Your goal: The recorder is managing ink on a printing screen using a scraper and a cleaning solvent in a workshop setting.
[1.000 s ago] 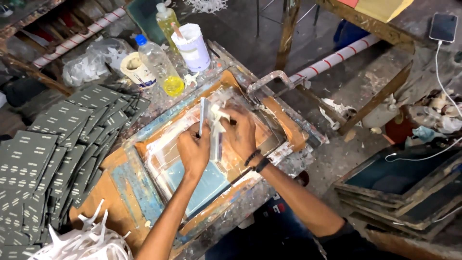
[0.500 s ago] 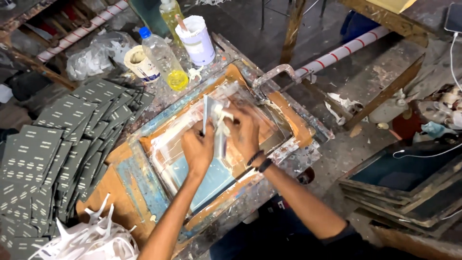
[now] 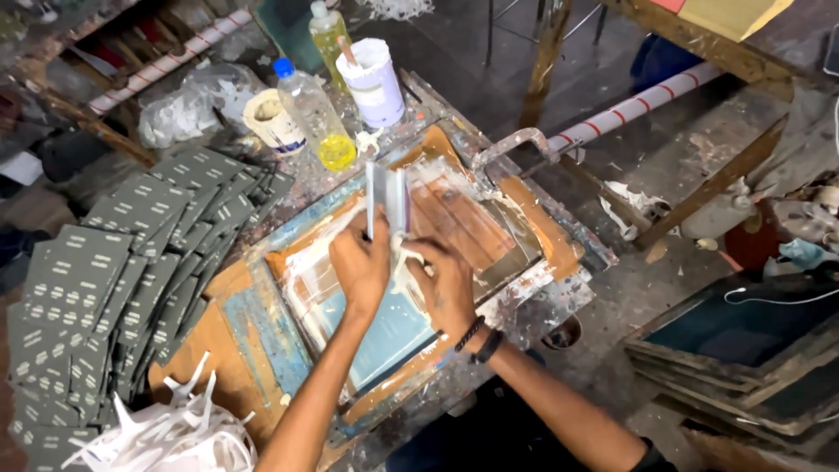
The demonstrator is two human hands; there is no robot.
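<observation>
Both hands rest side by side on a squeegee [image 3: 388, 199] that stands on the mesh of a paint-smeared printing screen [image 3: 398, 336] at the middle of the table. The left hand [image 3: 361, 267] curls over the tool's near left part, fingers closed on it, and the right hand [image 3: 447, 284] grips beside it on the right, fingers wrapped and smeared with white ink; a dark band circles the right wrist. The squeegee blade rises past the fingertips toward the far side, roughly upright, though its lower edge is hidden behind the hands. The screen sits in a wooden frame [image 3: 542, 229] stained orange and blue. Just beyond the frame's far left corner stand a clear bottle with yellow liquid [image 3: 320, 118], a white tub [image 3: 375, 83] and a small cup [image 3: 273, 121]. To the left lie overlapping rows of dark grey printed cards [image 3: 105, 280], and at the near left a heap of white strips [image 3: 170, 433].
</observation>
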